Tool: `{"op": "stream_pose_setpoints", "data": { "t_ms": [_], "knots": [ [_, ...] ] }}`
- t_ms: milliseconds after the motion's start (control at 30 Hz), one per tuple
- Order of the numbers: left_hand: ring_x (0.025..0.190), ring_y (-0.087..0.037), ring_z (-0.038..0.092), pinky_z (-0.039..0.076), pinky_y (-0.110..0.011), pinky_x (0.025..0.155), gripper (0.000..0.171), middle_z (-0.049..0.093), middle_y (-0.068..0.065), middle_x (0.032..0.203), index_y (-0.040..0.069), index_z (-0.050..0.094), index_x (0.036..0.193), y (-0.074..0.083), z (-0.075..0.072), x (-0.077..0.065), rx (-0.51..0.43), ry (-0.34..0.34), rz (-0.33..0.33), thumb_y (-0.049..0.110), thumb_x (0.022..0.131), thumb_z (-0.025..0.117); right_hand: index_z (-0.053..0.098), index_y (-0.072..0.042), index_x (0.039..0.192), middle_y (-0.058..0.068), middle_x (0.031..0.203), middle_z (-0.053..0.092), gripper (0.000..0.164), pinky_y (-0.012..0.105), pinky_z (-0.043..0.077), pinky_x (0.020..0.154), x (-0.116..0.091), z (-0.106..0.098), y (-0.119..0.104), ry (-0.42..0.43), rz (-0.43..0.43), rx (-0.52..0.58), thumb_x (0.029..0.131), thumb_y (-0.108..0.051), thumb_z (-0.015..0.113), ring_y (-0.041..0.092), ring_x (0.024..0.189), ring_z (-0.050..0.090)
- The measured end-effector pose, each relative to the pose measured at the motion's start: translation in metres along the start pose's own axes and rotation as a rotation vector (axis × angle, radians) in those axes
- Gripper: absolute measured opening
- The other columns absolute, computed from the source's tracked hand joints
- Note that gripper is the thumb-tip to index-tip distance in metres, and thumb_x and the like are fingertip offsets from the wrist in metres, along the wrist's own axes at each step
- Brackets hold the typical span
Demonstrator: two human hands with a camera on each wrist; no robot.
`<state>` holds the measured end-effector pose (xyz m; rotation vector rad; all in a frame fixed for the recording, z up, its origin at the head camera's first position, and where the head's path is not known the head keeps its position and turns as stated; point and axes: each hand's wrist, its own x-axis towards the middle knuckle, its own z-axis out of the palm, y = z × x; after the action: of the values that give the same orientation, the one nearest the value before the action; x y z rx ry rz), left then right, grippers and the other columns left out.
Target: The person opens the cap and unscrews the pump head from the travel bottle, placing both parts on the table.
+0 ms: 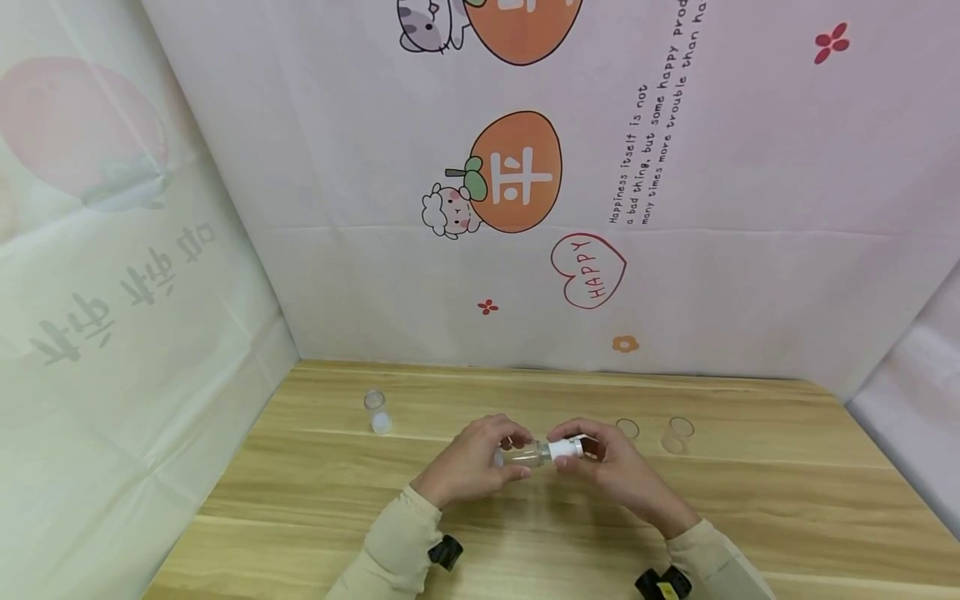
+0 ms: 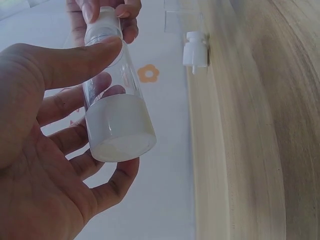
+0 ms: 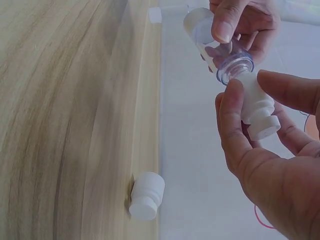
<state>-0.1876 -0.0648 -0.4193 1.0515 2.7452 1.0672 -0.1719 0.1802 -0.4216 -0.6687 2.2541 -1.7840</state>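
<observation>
My left hand (image 1: pixel 483 458) grips a small clear bottle (image 1: pixel 522 455) that lies on its side above the table, its thick white base (image 2: pixel 120 125) facing the left wrist camera. At the bottle's neck, my right hand (image 1: pixel 611 468) pinches a white pump head (image 1: pixel 564 448) between thumb and fingers. The right wrist view shows the pump head's white collar right at the bottle's clear threaded neck (image 3: pixel 239 69), in line with it. Fingers of both hands cover parts of the bottle and the pump head.
A second white pump head (image 3: pixel 147 196) stands on the wooden table (image 1: pixel 300 500). At the back left is a clear tube with a white bottom (image 1: pixel 378 417). A clear cup (image 1: pixel 677 437) and a clear round rim (image 1: pixel 628 428) show beyond my right hand. A printed cloth (image 1: pixel 360 292) hangs behind.
</observation>
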Motion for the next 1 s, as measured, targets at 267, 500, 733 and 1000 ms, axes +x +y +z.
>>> {"op": "stream_pose_setpoints", "data": {
  "t_ms": [267, 500, 733, 1000],
  "knots": [
    [0.097, -0.015, 0.062, 0.051, -0.027, 0.085, 0.035, 0.069, -0.002, 0.109, 0.011, 0.070, 0.119, -0.006, -0.002, -0.003, 0.010, 0.015, -0.010, 0.023, 0.089, 0.081, 0.060, 0.007, 0.123, 0.028, 0.122, 0.058, 0.034, 0.029, 0.057, 0.080, -0.001, -0.003, 0.000, 0.054, -0.005, 0.005, 0.091, 0.001, 0.072, 0.023, 0.096, 0.064],
    [0.097, -0.015, 0.062, 0.051, -0.028, 0.085, 0.035, 0.069, -0.003, 0.110, 0.011, 0.070, 0.120, -0.010, -0.005, -0.009, -0.005, 0.043, -0.008, 0.022, 0.089, 0.081, 0.063, 0.006, 0.121, 0.023, 0.122, 0.062, 0.035, 0.027, 0.056, 0.081, 0.002, -0.001, 0.006, 0.135, -0.001, -0.078, 0.088, 0.006, 0.074, 0.028, 0.100, 0.064],
    [0.098, -0.015, 0.062, 0.052, -0.029, 0.087, 0.034, 0.067, -0.001, 0.111, 0.012, 0.069, 0.121, -0.012, -0.009, -0.015, -0.039, 0.069, -0.028, 0.020, 0.090, 0.080, 0.068, 0.005, 0.116, 0.015, 0.111, 0.061, 0.034, 0.024, 0.055, 0.075, 0.009, 0.010, 0.015, 0.199, 0.001, -0.253, 0.084, 0.007, 0.077, 0.027, 0.096, 0.059],
    [0.100, -0.017, 0.061, 0.053, -0.033, 0.086, 0.033, 0.066, -0.002, 0.110, 0.012, 0.068, 0.121, -0.018, -0.013, -0.023, -0.078, 0.112, -0.057, 0.020, 0.091, 0.079, 0.069, 0.002, 0.112, 0.011, 0.104, 0.061, 0.031, 0.024, 0.054, 0.073, 0.025, 0.024, 0.021, 0.240, -0.009, -0.354, 0.083, 0.006, 0.079, 0.020, 0.090, 0.060]
  ]
}}
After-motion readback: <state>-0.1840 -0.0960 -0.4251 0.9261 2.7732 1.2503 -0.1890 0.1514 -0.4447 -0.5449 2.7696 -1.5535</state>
